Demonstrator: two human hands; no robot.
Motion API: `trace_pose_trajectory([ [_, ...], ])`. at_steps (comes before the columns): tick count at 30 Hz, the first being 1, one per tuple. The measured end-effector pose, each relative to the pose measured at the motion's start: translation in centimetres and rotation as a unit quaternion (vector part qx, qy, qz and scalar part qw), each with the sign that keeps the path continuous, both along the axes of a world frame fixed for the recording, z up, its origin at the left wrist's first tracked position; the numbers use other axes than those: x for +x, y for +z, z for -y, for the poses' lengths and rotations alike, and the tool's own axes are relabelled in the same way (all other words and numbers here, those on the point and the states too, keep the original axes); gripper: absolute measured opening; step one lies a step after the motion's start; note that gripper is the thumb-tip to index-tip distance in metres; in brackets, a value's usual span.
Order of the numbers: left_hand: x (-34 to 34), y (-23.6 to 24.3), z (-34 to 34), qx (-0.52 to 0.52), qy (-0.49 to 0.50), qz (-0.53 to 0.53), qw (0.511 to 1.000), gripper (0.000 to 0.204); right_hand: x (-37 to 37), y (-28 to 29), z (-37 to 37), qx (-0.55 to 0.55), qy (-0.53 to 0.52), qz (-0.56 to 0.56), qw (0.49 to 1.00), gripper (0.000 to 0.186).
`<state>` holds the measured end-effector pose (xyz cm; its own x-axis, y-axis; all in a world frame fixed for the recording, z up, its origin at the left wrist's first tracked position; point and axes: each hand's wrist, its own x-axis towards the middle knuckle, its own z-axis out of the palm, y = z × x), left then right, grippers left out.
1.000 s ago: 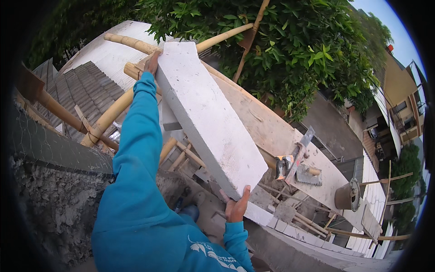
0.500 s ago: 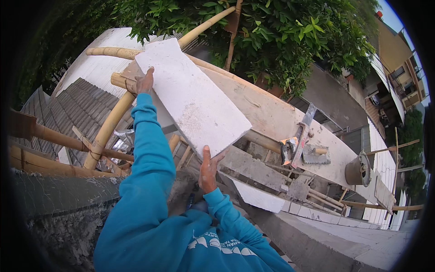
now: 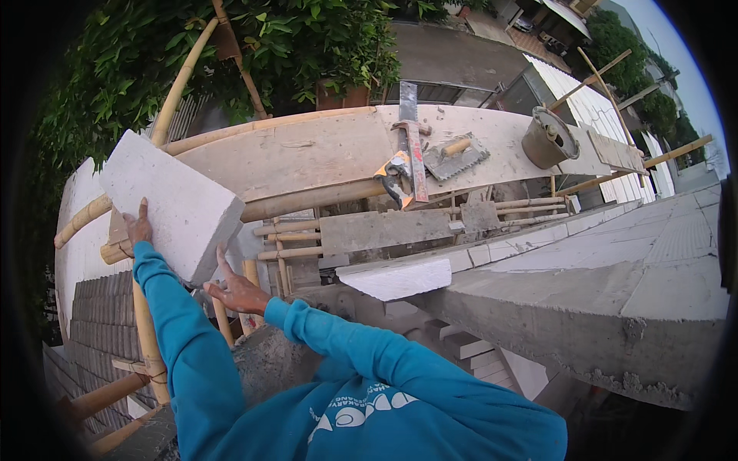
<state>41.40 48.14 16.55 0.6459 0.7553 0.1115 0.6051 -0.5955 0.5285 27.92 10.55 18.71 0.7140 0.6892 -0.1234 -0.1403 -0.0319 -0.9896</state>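
A white lightweight concrete block (image 3: 165,203) lies tilted between my hands at the left, over the end of the plank. My left hand (image 3: 138,228) grips its near long edge, fingers up against the face. At the block's near right corner is my right hand (image 3: 240,292), its thumb and fingers spread around the end; part of its contact is hidden. Further right on the plank lie a handsaw (image 3: 398,173) with an orange and black handle, a metal square (image 3: 415,154) and a notched trowel (image 3: 457,156) with a wooden handle.
The long wooden plank (image 3: 307,150) rests on bamboo poles (image 3: 311,201). A grey bucket (image 3: 547,140) stands towards its right end. Another white block (image 3: 400,280) sits on the wall by the concrete ledge (image 3: 553,315). Leafy branches (image 3: 307,46) hang beyond the plank.
My view has turned to the right, so the block and both hands sit further left. The block's near end now shows its thickness, and my right hand's fingers are more spread.
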Motion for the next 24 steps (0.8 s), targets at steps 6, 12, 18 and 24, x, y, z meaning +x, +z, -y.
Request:
trace_pose_trajectory([
  [6,3.3,2.1,0.5,0.066,0.007,-0.050,0.997,0.106,-4.1,-2.6,9.6,-0.035,-0.090,0.023,0.995,0.088],
  [12,3.8,8.8,16.7,0.136,-0.073,0.125,0.980,0.093,-10.2,-1.6,19.4,-0.020,-0.083,-0.094,0.992,0.077],
  [18,-3.0,13.4,39.2,-0.069,-0.287,0.243,0.924,0.087,-18.8,-3.9,30.7,-0.033,-0.046,-0.121,0.991,0.057],
  [24,-13.8,8.8,51.2,-0.140,-0.339,0.169,0.915,0.082,-34.4,-8.9,48.1,-0.014,-0.226,-0.272,0.935,0.045],
])
